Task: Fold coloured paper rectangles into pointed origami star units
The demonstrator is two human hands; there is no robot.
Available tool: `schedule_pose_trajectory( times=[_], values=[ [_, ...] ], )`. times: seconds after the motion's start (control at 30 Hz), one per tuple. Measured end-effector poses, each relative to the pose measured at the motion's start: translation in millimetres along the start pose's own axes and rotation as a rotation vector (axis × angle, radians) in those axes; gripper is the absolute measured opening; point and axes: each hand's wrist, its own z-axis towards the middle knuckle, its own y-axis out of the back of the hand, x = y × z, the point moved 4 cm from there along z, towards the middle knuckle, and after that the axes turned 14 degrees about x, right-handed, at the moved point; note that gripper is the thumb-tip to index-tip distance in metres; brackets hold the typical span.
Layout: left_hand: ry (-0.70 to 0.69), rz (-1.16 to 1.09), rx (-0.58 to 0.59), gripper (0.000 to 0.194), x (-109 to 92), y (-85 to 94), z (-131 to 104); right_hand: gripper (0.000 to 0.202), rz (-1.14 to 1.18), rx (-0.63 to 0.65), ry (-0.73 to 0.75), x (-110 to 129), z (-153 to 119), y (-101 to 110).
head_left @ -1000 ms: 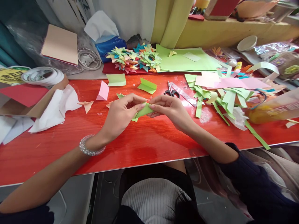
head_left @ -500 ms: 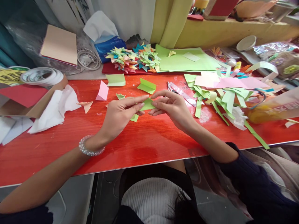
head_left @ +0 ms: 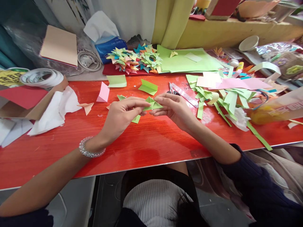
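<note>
Between my two hands is a small piece of green folded paper [head_left: 151, 104], with creased triangular flaps facing me. My left hand [head_left: 124, 115] pinches its left end between thumb and fingers. The right end is gripped by my right hand [head_left: 174, 108], its fingers curled behind the paper. Just beyond lies a green creased paper rectangle [head_left: 148, 87]. A pink creased paper [head_left: 103, 92] and a flat light-green paper [head_left: 116, 81] lie to the left of it. Partly hidden by my left hand are more green paper pieces [head_left: 136, 119].
Scissors [head_left: 173, 89] and a clear ruler [head_left: 184, 95] lie right of my hands, by a heap of green paper strips [head_left: 224, 97]. Pointed paper rings [head_left: 124, 60] and green sheets [head_left: 189, 61] are at the back. Tape rolls [head_left: 42, 77] sit left on the red table [head_left: 142, 148].
The green paper between my hands now shows raised triangular flaps where it looked flatter before. My right hand has closed in on its right end.
</note>
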Motion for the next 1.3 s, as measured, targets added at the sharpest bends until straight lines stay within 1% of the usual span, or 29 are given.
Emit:
schedule_pose_trajectory(
  times=[0.1,0.23,0.33,0.4,0.57,0.77,1.07,1.2,1.3],
  values=[
    [-0.004,0.007,0.027,0.021,-0.4,-1.2,-0.1,0.021,-0.014,0.044,-0.035,-2.3,0.3,-1.5],
    [0.014,-0.009,0.057,0.017,0.3,-3.7,-0.1,0.014,0.006,0.057,-0.040,-4.9,0.9,-0.4],
    [0.030,-0.099,0.028,0.011,2.4,-4.5,1.0,0.010,0.038,0.031,-0.047,-6.2,1.0,1.6],
    [0.050,-0.146,0.000,0.016,5.5,-4.6,2.1,0.010,0.049,0.027,-0.056,-6.7,0.7,1.5],
    [0.145,-0.149,0.022,0.023,14.6,-5.4,3.6,0.012,0.058,0.066,-0.055,-7.6,0.2,-2.2],
    [0.201,-0.193,0.000,0.021,15.7,-4.7,3.5,0.016,0.018,0.053,-0.077,-10.2,0.0,-2.1],
    [0.210,-0.199,-0.006,0.021,15.6,-5.2,2.6,0.021,-0.071,0.030,-0.040,-5.2,-1.4,-5.0],
    [0.208,-0.175,-0.004,0.022,17.6,-5.4,2.2,0.025,-0.121,0.016,-0.052,-3.3,-2.3,-6.9],
    [0.202,-0.182,-0.007,0.018,17.6,-5.0,2.4,0.028,-0.114,0.030,-0.062,-3.1,-2.1,-6.9]
  ],
)
